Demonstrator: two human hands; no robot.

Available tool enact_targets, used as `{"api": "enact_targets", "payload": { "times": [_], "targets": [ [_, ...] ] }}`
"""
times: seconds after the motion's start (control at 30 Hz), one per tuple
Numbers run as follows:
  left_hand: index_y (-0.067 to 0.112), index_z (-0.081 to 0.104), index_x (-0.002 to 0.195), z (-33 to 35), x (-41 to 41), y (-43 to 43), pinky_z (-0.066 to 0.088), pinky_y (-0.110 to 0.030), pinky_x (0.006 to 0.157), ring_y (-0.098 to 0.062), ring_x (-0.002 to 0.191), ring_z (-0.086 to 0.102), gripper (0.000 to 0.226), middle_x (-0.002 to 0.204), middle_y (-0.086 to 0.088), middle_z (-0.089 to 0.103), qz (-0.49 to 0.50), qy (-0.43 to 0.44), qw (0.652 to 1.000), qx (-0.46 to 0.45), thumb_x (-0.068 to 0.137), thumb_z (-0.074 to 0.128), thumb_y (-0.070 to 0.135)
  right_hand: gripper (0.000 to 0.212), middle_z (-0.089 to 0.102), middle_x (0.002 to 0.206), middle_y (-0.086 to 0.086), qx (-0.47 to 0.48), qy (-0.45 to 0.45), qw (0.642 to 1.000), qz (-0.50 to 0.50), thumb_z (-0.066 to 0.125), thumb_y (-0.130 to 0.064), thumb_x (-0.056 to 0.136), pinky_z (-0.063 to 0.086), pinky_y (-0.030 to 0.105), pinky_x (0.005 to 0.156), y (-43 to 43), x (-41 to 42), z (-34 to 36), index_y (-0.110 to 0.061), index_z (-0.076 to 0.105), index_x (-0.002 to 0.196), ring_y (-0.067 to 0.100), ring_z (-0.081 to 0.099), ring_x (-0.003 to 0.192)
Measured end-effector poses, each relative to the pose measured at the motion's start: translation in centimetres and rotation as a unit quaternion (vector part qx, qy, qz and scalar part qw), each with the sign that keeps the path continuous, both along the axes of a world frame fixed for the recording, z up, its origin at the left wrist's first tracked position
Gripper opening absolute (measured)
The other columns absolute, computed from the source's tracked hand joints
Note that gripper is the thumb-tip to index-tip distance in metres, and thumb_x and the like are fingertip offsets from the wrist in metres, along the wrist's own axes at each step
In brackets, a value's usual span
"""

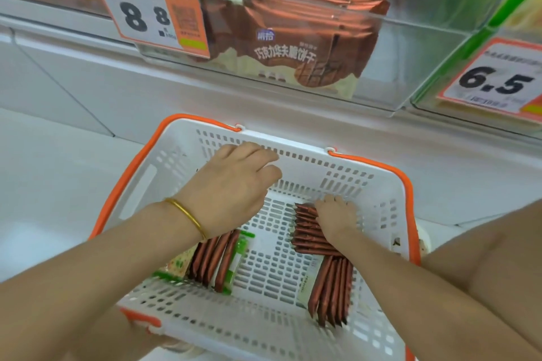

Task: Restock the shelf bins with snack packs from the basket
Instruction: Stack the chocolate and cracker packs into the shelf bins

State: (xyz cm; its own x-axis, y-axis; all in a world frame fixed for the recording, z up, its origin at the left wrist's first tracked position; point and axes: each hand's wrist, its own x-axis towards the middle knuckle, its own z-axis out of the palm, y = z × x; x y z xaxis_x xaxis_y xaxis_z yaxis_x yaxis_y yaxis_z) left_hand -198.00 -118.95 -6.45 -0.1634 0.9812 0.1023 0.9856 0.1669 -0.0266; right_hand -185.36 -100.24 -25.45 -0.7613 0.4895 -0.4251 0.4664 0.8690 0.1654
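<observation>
Head view — right hand's (337, 220) fingers (333, 201) curl over snack packs (306, 233).

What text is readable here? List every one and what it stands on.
"8 8": orange-and-white price tag on the left.
"6.5": orange-and-white price tag on the right.
"巧克力华夫脆饼干": brown snack pack in the clear plastic shelf bin.
Small print on both tags, the pack's blue logo: too blurred.
</observation>
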Motion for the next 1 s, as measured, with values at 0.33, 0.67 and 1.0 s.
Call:
{"api": "enact_targets", "payload": {
  "times": [0.33, 0.67, 1.0],
  "targets": [
    [0.021, 0.018, 0.146, 2.4, 2.4, -0.1, 0.032, -0.033, 0.109, -0.015, 0.138, 0.02, 0.079, 0.152, 0.003, 0.02, 0.046, -0.158, 0.967, -0.194, 0.085, 0.058, 0.051, 0.008, 0.065, 0.066, 0.006, -0.637, 0.261, 0.576, -0.44, 0.062, -0.014, 0.088, 0.05, 0.027, 0.051, -4.2, -2.9, 17.2, -0.007, 0.064, 0.087, 0.017, 0.062, 0.054],
    [0.019, 0.063, 0.09, 11.0, 1.0, -0.3, 0.051, -0.05, 0.089, -0.032, 0.094, 0.065, 0.017, 0.097, -0.012, 0.07, 0.238, -0.544, 0.777, 0.21, 0.074, 0.064, 0.017, 0.013, 0.06, 0.084, 0.004, -0.481, 0.484, 0.675, -0.281, 0.061, -0.025, 0.092, 0.047, 0.033, 0.066, -4.1, 1.4, 25.8, -0.016, 0.053, 0.086, 0.017, 0.059, 0.076],
    [0.009, 0.052, 0.118, 17.5, -1.2, 2.3, 0.046, -0.029, 0.088, -0.015, 0.098, 0.056, 0.031, 0.113, -0.002, 0.055, 0.202, -0.425, 0.794, 0.384, 0.088, 0.055, 0.002, 0.02, 0.071, 0.085, 0.001, -0.458, 0.608, 0.621, -0.188, 0.068, -0.002, 0.083, 0.053, 0.023, 0.059, -1.7, -2.0, 35.7, -0.011, 0.06, 0.098, 0.008, 0.068, 0.069]
  ]
}}
